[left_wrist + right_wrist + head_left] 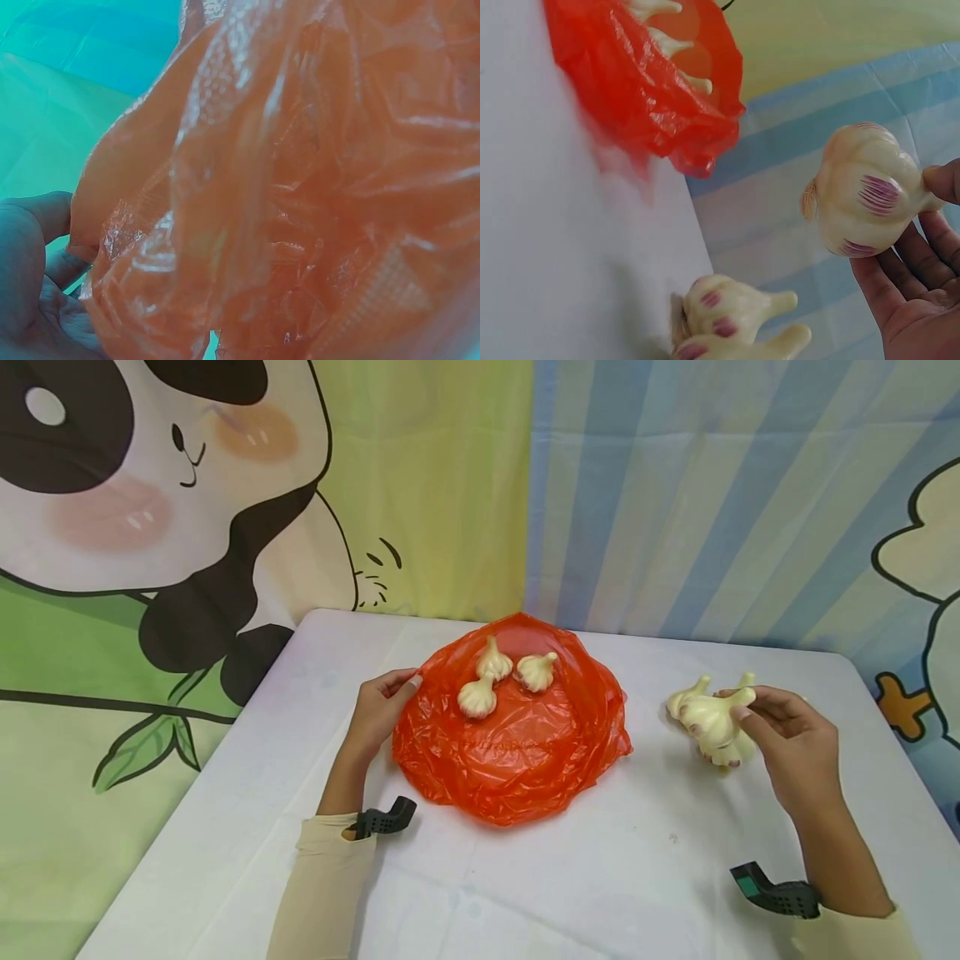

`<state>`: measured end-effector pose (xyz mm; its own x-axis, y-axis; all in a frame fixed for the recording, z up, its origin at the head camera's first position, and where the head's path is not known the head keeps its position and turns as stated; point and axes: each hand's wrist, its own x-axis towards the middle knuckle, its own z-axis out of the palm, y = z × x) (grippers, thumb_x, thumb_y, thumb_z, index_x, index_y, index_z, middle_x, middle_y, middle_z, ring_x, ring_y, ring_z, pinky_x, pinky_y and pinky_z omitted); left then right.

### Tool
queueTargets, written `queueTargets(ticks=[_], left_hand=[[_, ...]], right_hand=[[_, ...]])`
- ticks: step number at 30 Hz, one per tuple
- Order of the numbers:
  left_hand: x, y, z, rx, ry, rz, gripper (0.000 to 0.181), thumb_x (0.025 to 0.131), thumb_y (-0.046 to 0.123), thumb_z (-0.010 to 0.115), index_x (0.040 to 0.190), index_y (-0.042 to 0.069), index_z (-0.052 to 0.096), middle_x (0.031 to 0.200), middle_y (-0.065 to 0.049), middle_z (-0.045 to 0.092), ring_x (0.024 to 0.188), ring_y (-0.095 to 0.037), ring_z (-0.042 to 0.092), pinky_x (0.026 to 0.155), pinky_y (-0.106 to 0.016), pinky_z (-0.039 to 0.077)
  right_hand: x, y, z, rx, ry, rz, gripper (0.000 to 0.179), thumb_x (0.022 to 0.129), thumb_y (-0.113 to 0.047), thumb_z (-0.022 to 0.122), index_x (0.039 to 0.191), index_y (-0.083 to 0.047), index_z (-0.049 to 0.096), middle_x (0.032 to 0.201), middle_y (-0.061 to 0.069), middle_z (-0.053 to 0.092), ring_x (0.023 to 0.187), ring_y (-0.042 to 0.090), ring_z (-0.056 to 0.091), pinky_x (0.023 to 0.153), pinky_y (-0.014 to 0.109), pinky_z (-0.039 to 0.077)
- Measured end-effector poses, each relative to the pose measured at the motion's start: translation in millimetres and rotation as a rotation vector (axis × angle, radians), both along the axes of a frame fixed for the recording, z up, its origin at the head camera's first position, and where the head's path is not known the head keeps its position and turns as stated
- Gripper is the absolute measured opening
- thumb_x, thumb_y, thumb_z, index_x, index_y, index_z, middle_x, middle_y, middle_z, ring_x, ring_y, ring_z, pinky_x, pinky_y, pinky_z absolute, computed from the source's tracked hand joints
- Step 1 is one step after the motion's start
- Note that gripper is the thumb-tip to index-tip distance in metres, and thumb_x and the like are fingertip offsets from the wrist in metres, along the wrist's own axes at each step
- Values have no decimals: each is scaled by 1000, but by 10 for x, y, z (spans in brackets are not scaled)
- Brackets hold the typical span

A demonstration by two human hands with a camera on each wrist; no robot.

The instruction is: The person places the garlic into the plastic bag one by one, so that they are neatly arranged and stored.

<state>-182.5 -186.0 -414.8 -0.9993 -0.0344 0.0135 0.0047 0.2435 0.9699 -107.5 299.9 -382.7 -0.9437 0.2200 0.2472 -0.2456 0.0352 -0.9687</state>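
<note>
A thin red plastic bag (517, 785) lies spread open mid-table, with three garlic bulbs (477, 697) on its far part. My left hand (382, 714) pinches the bag's left edge between thumb and fingers; in the left wrist view the crumpled plastic (225, 225) fills most of the picture. On the right, my right hand (798, 747) holds a garlic bulb (866, 191) by its stem, root end turned toward the bag. Further garlic bulbs (724, 307) rest on the table beneath and behind it, partly hidden by the held one in the head view.
Both hands work over a white-covered table (450, 902). Behind it hangs a printed cloth (435, 485) with a panda and stripes. Each wrist wears a black camera mount (776, 891).
</note>
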Motion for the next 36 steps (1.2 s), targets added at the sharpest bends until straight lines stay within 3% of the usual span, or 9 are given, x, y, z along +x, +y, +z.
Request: queueTargets(ticks=[9,19,32,36], left_hand=[[0,6,15,-4,-19,2,35,98,30,60,124,7,66,112,-9,66,99,-24,62,80,-26,54],[-1,10,17,-4,-39,12,35,98,29,60,124,8,66,112,-9,65,100,-24,60,81,-26,53],[9,19,32,-8,-46,18,33,98,29,59,123,9,66,112,-7,66,99,-23,61,81,-26,53],[5,19,22,-2,-36,14,33,97,30,60,122,9,67,111,-8,66,99,-23,62,81,-26,53]], right_hand=[[-152,-265,78,-86,93,103,23,90,6,63,113,9,60,106,6,71,100,15,65,81,17,51],[-333,-623,133,-125,69,171,23,91,1,64,113,6,60,106,8,71,99,19,65,81,22,52],[-638,-944,119,-44,119,320,25,93,-2,63,116,7,59,110,10,69,100,20,65,87,25,51],[-726,-1046,90,-71,147,374,20,92,2,62,113,6,60,108,9,70,101,20,65,86,26,52]])
